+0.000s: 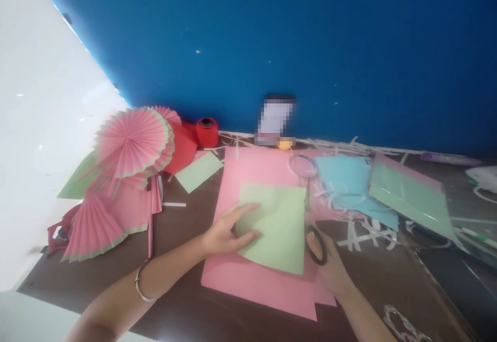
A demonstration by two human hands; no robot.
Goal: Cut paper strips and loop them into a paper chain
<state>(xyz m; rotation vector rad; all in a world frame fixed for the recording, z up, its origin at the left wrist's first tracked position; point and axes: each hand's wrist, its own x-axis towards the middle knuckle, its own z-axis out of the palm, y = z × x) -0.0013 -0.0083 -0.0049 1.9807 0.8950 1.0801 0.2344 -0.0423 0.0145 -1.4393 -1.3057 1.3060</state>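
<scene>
A light green sheet of paper [274,228] lies over larger pink paper [225,269] on the dark table. My left hand [229,231] rests at the green sheet's left edge, thumb and fingers spread apart on top of it. In my right hand [334,264] is a pair of scissors [316,246] with dark handles. Its blades point away from me along the right edge of the green sheet, and they look blurred. I cannot tell whether they are cutting into the paper.
Pleated pink and green paper fans [130,140] are piled at the left, near a red tape roll [207,134]. Blue paper [344,176], white paper strips [368,236] and a clear-covered green sheet [411,192] lie at the right. A blue partition [248,36] stands behind.
</scene>
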